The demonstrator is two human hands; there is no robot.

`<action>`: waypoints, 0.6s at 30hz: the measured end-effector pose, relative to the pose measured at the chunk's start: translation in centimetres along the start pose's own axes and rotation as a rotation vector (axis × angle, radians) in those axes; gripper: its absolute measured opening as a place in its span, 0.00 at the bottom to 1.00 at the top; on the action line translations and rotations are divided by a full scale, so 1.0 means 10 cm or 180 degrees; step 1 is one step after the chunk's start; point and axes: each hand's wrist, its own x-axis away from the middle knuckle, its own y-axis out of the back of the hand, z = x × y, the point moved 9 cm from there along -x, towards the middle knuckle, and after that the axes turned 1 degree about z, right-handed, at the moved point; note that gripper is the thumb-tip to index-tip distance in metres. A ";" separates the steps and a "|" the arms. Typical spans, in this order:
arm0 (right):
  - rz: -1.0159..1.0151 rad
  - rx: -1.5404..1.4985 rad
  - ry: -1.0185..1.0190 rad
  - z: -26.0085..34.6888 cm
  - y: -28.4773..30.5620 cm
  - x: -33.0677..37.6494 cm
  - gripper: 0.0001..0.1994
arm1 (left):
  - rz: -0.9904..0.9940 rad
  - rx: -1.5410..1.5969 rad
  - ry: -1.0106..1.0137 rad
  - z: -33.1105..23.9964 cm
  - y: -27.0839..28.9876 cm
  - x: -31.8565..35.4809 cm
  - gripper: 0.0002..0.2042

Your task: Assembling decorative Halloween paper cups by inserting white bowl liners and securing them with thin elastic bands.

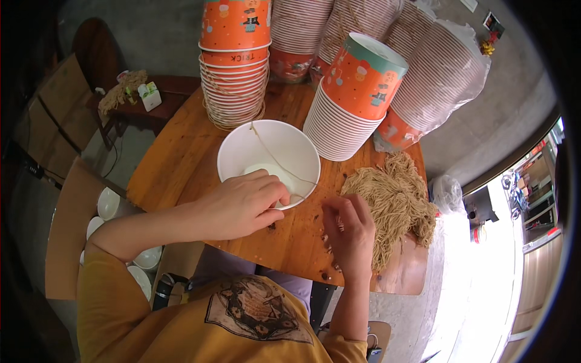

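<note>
A white paper bucket (233, 151) stands mouth up on the wooden table (175, 163) in front of me. A thin tan string (269, 150) runs across its mouth from the far rim to the right side. My left hand (245, 202) reaches over the near rim, fingers curled inside and thumb at the outside, pinching the rim. To the right of the bucket, my right hand (352, 233) is raised over the table edge with its fingers bent together. What it holds, if anything, cannot be made out. Beside it lies a heap of tan strings (393, 206).
Behind the bucket rise nested stacks of orange printed buckets, one draped with strings (235, 78), another upside down (348, 124). Plastic-wrapped stacks (442, 78) stand farther back. White bowl-like pieces (109, 204) sit in a cardboard box (66, 242) at left. Crumbs dot the table's near edge.
</note>
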 end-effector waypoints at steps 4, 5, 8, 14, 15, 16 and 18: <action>0.0026 -0.0223 0.0281 0.18 0.03 -0.21 0.07 | -0.0184 -0.0346 -0.0332 -0.07 0.08 0.15 0.06; 0.0086 -0.0381 0.0341 0.23 -0.01 -0.26 0.06 | -0.0321 -0.0468 -0.0445 -0.10 0.13 0.19 0.05; 0.0347 -0.0392 0.0367 0.28 -0.19 -0.36 0.03 | -0.0537 -0.0663 -0.0626 -0.14 0.23 0.24 0.04; 0.0619 -0.0380 -0.0008 0.27 -0.46 -0.43 0.04 | -0.0627 -0.0028 -0.0059 0.05 0.21 0.18 0.03; 0.0688 -0.0333 -0.0122 0.24 -0.49 -0.43 0.04 | -0.0717 0.0049 0.0198 0.10 0.22 0.16 0.03; 0.0750 -0.0276 -0.0244 0.21 -0.50 -0.42 0.04 | -0.0715 0.0056 0.0191 0.08 0.21 0.13 0.03; 0.0735 -0.0259 -0.0214 0.22 -0.50 -0.42 0.04 | -0.0691 -0.0150 0.0520 0.14 0.19 0.09 0.05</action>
